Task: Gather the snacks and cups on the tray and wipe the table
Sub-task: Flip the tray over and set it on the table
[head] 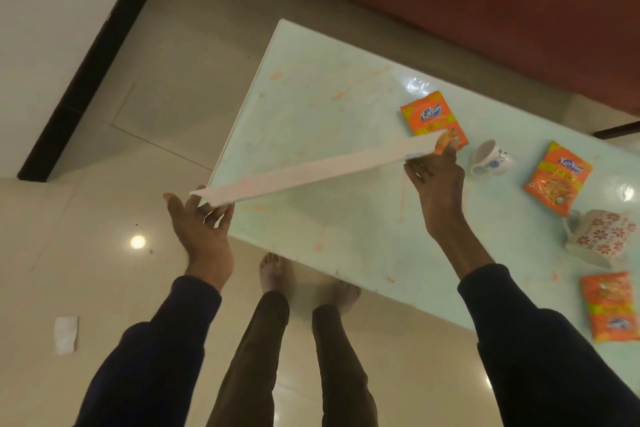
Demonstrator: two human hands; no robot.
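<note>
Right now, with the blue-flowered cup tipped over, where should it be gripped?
Probably across its rounded body, coming from above: the blue-flowered cup lies on its side on the table, mouth facing left, with no handle clearly showing.

Left hand and right hand grip a tray over the table, near snack packets and cups.

L sleeve: dk navy, long | R sleeve: same | trousers: brown | feet: bare
</note>
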